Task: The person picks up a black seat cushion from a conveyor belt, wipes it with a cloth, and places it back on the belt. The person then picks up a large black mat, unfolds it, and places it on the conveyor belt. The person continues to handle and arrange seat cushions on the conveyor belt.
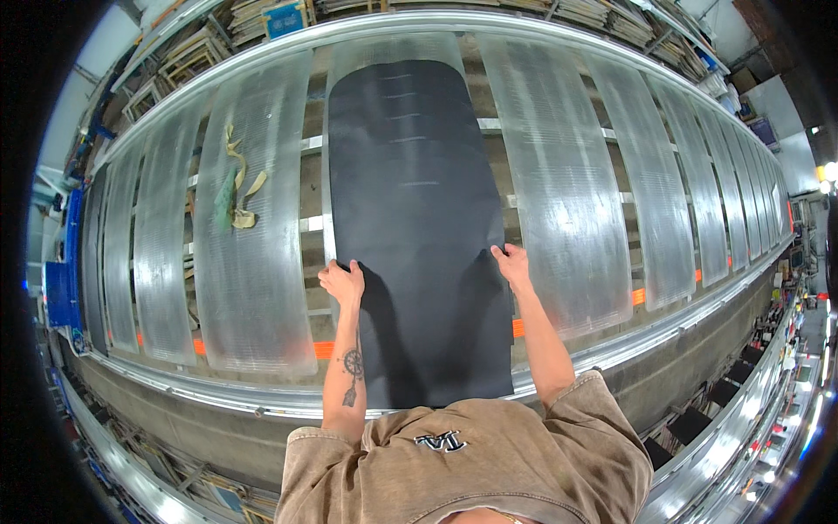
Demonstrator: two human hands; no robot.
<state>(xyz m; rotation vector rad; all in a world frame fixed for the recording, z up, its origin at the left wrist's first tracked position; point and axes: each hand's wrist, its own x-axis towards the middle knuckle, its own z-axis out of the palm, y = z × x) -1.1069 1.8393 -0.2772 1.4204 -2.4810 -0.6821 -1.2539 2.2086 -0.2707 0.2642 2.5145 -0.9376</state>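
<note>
A long black sheet (410, 218) with rounded far corners stretches away from my body, lying over one of the clear ribbed panels (397, 45). Several short pale marks run down the middle of its far half. My left hand (342, 282) is closed on the sheet's left edge, thumb and fingers pinching it. Across from it, my right hand (512, 267) pinches the right edge, where the sheet creases slightly. The near end of the sheet reaches my shirt, and my arms cast shadows on it.
More clear panels (559, 192) lie side by side across metal rails (314, 224). Crumpled green and yellow strips (234, 196) rest on the panel to the left. A blue machine part (63, 293) stands at far left. Stacked frames (196, 57) line the back.
</note>
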